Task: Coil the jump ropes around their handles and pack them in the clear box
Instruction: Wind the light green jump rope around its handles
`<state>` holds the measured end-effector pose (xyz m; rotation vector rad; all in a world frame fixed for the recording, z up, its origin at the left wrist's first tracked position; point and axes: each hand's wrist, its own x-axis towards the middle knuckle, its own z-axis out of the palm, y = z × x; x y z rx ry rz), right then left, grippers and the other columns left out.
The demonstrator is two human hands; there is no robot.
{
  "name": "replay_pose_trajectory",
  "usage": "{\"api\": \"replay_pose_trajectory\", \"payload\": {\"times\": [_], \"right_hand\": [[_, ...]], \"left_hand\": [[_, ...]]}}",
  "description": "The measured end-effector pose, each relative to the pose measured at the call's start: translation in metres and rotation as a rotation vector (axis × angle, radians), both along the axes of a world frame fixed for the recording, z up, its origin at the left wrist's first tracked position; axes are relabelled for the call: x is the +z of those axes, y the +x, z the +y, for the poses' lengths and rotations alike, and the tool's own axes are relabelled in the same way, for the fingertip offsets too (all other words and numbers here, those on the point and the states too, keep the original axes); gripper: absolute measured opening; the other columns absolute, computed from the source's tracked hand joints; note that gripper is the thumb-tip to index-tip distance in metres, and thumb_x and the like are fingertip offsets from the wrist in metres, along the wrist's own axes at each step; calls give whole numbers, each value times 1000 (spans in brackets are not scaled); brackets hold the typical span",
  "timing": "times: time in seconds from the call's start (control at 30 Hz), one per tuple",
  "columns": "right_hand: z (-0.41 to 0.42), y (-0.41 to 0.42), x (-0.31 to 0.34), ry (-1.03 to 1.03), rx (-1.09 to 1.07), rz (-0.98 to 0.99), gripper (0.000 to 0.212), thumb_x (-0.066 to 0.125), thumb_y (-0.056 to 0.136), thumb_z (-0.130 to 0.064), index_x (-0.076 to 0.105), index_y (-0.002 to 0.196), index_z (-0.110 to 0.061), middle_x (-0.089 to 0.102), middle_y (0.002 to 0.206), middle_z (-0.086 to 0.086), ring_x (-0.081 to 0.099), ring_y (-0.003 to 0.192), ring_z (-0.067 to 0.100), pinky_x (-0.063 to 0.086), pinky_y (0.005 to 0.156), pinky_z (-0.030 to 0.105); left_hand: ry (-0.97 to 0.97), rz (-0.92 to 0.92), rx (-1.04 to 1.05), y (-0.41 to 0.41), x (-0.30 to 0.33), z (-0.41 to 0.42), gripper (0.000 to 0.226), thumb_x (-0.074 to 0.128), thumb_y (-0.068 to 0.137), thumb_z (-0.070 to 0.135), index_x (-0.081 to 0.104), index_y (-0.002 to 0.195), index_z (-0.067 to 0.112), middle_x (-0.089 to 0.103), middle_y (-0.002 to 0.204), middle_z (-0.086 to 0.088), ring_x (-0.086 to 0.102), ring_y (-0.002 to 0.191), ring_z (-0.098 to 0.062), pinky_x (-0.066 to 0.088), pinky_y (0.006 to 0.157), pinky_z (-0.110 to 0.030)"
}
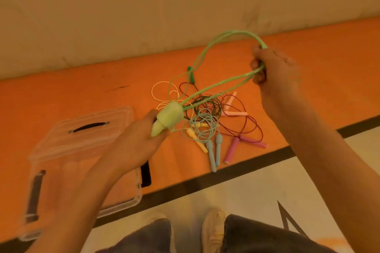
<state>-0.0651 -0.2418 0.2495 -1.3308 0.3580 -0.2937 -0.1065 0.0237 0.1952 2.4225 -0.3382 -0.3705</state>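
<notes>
The clear box sits open at seven o'clock on the orange floor. Your left hand grips the light green handles, their long axis pointing toward one o'clock. Your right hand clutches the green rope loops at two o'clock.

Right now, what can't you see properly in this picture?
Head view only:
- Light green handles: blurred, and the left hand covers their lower ends.
- Green rope: its fold vanishes inside the right hand, whose fingers are mostly hidden behind it.
- Clear box: blurred, partly behind the left forearm, so its contents can't be told.
- Rope pile: too tangled to match every cord to its handles.
</notes>
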Motion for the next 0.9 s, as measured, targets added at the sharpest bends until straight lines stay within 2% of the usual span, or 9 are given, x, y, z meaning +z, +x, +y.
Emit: {"api": "replay_pose_trajectory", "payload": {"times": [0.1, 0.27, 0.37, 0.43, 0.53, 0.63, 0.7, 0.8, 0.9], "right_hand": [[-24, -27, 5, 157, 334, 437, 17, 47, 96, -14, 52, 80, -14, 47, 41, -9, 23, 27, 3, 16, 31, 13], [-47, -65, 47, 127, 88, 24, 19, 48, 95, -11, 52, 77, -16, 60, 67, -5, 31, 34, 2, 25, 36, 14], [-55, -86, 55, 231, 269, 301, 19, 46, 95, -16, 49, 76, -16, 44, 42, -7, 22, 25, 5, 16, 29, 14], [-68, -96, 60, 97, 236, 329, 18, 46, 97, -17, 53, 81, -15, 50, 43, -8, 24, 26, 4, 18, 29, 13], [-83, -103, 79, -245, -86, -35, 19, 50, 97, -15, 59, 80, -15, 65, 66, -3, 37, 35, 3, 33, 38, 16], [-89, -111, 81, -456, 128, 245, 13, 52, 96, -10, 61, 86, -10, 66, 62, -1, 44, 35, 2, 40, 37, 16], [-104, -112, 76, -306, 200, 456, 14, 49, 97, -12, 59, 88, -11, 63, 53, -5, 42, 31, 1, 38, 34, 13], [-135, -109, 78, -29, 133, 434, 26, 36, 102, -18, 50, 81, -13, 54, 44, -9, 27, 23, 5, 21, 26, 12], [-146, -119, 62, 38, 189, 497, 27, 33, 101, -20, 53, 85, -9, 44, 38, -8, 22, 20, 6, 16, 24, 13]], "left_hand": [[288, -59, -45, -2, 20, 2, 8, 52, 94, 23, 47, 92, 17, 60, 88, -8, 55, 77, -28, 47, 68, -41], [279, -129, 8, -29, 34, -18, 12, 50, 96, 27, 47, 89, 17, 50, 79, -2, 49, 71, -25, 38, 61, -36], [335, -173, 41, -40, 39, -27, 12, 50, 96, 28, 48, 92, 17, 50, 79, 0, 46, 71, -22, 36, 59, -34], [358, -138, 31, -48, 36, -29, 12, 51, 95, 28, 49, 97, 16, 58, 91, -4, 49, 74, -22, 32, 55, -32], [272, -153, -10, -62, 36, -45, 24, 57, 92, 34, 49, 106, 16, 60, 103, -3, 58, 89, -27, 34, 60, -31], [251, -225, -35, -73, 39, -67, 32, 60, 89, 39, 48, 107, 15, 60, 106, -4, 60, 96, -28, 38, 63, -33], [236, -213, -38, -75, 35, -71, 37, 64, 86, 42, 48, 107, 15, 59, 105, -4, 60, 96, -29, 40, 63, -33], [187, -146, -43, -74, 27, -78, 59, 63, 73, 70, 52, 104, 21, 59, 96, 2, 59, 88, -23, 47, 65, -34], [23, -41, -15, -72, 29, -87, 84, 41, 54, 97, 57, 94, 25, 60, 84, 3, 58, 79, -20, 42, 62, -33]]}}
